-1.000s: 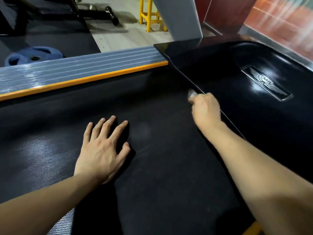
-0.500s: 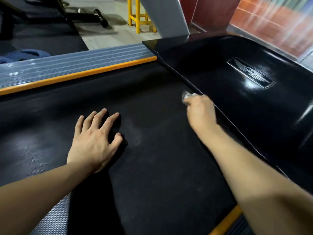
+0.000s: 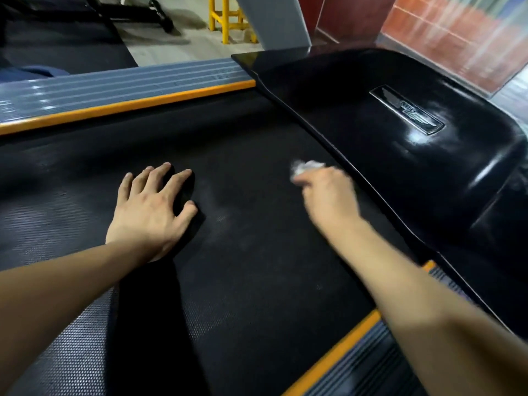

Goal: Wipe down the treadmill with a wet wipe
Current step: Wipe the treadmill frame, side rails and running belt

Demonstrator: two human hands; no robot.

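The treadmill's black textured belt (image 3: 251, 252) fills the middle of the view, with the glossy black motor cover (image 3: 400, 155) at its right end. My right hand (image 3: 328, 198) is closed around a crumpled white wet wipe (image 3: 305, 167) that sticks out past the fingers, pressed on the belt just beside the cover's edge. My left hand (image 3: 151, 210) lies flat on the belt to the left, fingers spread, holding nothing.
Grey ribbed side rails with orange strips run along the far side (image 3: 120, 87) and the near right side (image 3: 357, 352) of the belt. A silver badge (image 3: 405, 112) sits on the cover. Beyond are a grey upright (image 3: 274, 21), a yellow stool (image 3: 228, 18) and dark gym gear on the floor.
My right hand with the wipe has slid toward me and left along the cover's edge, onto the belt. The view has shifted so more of the near rail shows. My left hand stays put.
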